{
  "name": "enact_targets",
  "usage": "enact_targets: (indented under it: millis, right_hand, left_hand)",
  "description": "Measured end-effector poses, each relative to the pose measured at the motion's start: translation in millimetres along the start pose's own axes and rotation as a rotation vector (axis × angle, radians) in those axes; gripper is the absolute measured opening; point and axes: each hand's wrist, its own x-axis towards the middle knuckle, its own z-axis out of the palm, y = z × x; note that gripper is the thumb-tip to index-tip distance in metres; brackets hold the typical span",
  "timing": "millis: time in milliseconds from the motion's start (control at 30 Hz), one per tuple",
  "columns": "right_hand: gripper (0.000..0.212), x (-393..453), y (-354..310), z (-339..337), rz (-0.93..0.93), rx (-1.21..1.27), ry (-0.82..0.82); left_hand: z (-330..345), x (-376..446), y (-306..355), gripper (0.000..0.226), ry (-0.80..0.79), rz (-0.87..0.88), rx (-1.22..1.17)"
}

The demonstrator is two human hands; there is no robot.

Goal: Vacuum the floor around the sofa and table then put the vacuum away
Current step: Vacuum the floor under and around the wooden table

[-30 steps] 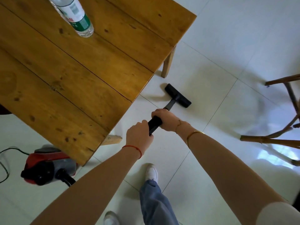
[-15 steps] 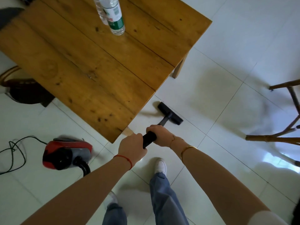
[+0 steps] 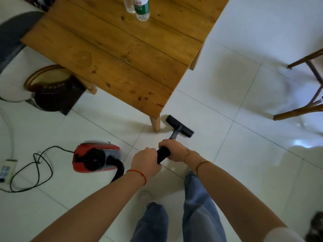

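While both my hands are wrapped around the black wand [image 3: 163,153], left hand [image 3: 146,162] nearer my body and right hand [image 3: 172,150] further down it, the floor nozzle [image 3: 180,126] sits flat on the white tiled floor [image 3: 236,105], just beside the near leg [image 3: 155,122] of the wooden desk [image 3: 122,55]. The red canister vacuum [image 3: 95,158] lies to my left, its hose [image 3: 118,169] curving toward me and its power cord [image 3: 35,168] looped loosely on the tiles. In my judgement, I should sweep round that leg in short strokes, nozzle kept flat, and watch that the cord does not snag.
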Motion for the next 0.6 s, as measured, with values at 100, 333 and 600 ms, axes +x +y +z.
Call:
enact_targets:
  millis: [100,333,600]
  right_hand:
    - [0.015,-6.8,-19.5,19.9,0.008,0.029,0.015]
    - [0.015,-15.1,-41.0,45.1,0.01,0.027,0.033]
    - [0.023,-19.0,-12.2,30.9,-0.001,0.028,0.08]
  left_hand:
    - [4.2,-20.4,-15.9,0.014,0.002,0.022,0.037]
    - [14.6,-45.8,-35.6,0.013,-0.006,0.029,0.065]
    - [14.4,-27.7,-8.9,0.017,0.01,0.045,0.068]
